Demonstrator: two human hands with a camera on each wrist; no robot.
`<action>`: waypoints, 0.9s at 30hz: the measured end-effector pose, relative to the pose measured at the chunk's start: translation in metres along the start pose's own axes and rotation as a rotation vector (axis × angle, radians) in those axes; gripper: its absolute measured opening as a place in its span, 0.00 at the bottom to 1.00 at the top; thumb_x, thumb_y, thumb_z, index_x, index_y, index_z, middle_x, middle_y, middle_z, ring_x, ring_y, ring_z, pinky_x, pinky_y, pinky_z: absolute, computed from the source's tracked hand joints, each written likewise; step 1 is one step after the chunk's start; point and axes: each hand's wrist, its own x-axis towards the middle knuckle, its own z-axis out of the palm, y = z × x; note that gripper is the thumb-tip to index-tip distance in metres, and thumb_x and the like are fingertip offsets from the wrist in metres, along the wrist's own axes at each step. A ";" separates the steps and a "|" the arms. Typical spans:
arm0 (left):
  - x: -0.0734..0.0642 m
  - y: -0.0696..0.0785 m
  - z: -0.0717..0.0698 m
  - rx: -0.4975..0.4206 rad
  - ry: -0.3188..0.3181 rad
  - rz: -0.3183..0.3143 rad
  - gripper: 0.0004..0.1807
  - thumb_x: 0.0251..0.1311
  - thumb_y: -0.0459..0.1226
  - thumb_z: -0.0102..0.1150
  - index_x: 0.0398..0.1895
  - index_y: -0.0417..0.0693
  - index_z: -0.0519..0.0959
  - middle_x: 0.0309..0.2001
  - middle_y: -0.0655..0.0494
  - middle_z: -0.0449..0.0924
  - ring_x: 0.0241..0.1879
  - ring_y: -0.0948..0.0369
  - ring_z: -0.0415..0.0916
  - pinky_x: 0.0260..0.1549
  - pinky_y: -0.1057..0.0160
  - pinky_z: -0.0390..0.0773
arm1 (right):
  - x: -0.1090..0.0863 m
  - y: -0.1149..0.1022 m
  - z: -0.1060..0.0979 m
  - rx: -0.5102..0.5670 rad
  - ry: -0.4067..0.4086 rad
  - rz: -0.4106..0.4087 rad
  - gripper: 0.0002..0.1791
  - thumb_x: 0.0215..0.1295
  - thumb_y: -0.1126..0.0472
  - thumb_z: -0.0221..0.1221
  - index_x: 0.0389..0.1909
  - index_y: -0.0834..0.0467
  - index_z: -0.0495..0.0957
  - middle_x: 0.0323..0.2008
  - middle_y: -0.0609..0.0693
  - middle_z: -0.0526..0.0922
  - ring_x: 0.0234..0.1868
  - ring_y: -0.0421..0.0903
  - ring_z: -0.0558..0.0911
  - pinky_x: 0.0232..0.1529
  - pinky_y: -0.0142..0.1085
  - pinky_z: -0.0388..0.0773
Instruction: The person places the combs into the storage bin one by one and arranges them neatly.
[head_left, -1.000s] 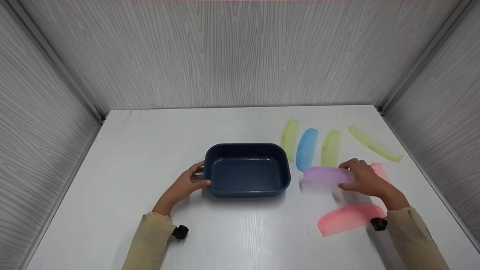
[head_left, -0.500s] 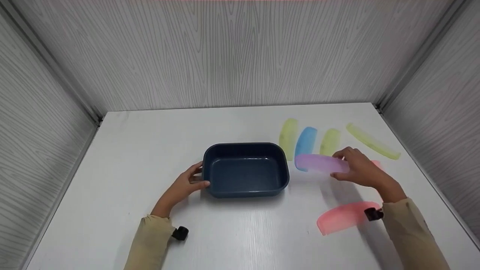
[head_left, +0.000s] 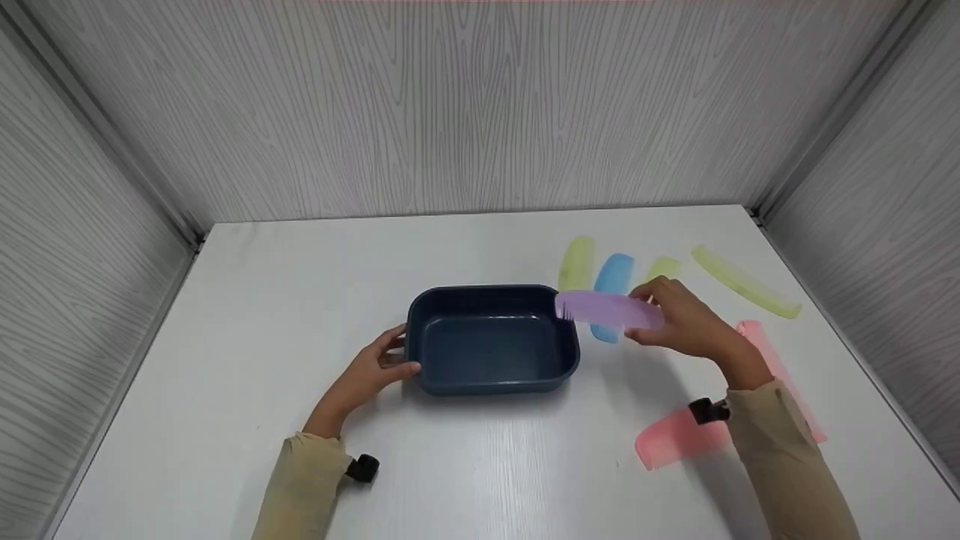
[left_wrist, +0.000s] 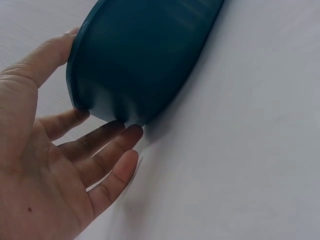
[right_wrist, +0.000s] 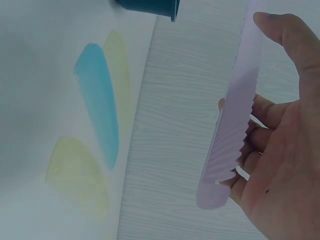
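Note:
A purple comb point(head_left: 606, 309) is in my right hand point(head_left: 681, 319), pinched between thumb and fingers above the table. Its far end overlaps the right rim of the dark blue plastic container point(head_left: 491, 389) in the head view. In the right wrist view the comb point(right_wrist: 232, 110) slants across the palm, teeth toward the hand point(right_wrist: 285, 165). My left hand point(head_left: 367, 375) holds the container's left end, the thumb at the rim. In the left wrist view the fingers of that hand point(left_wrist: 55, 155) touch the container's outer wall point(left_wrist: 135, 60).
Beyond the right hand lie a yellow-green comb point(head_left: 577, 262), a blue comb point(head_left: 613, 274), another yellow-green comb point(head_left: 664, 266) partly hidden, and a slanted one point(head_left: 742, 281). A pink comb point(head_left: 679, 439) and a second pink comb point(head_left: 765, 345) lie nearer. Wood-grained panels point(head_left: 480, 112) enclose the table.
My right hand has carried the purple comb up and leftward, from near the pink comb to the container's right rim. The left hand and container have stayed in place.

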 end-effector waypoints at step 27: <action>0.000 -0.001 0.001 -0.002 -0.006 0.007 0.43 0.61 0.46 0.64 0.76 0.53 0.54 0.69 0.40 0.62 0.63 0.47 0.71 0.56 0.53 0.74 | 0.054 -0.071 0.031 -0.062 -0.036 -0.155 0.31 0.55 0.45 0.67 0.53 0.60 0.73 0.49 0.55 0.75 0.49 0.51 0.73 0.51 0.46 0.71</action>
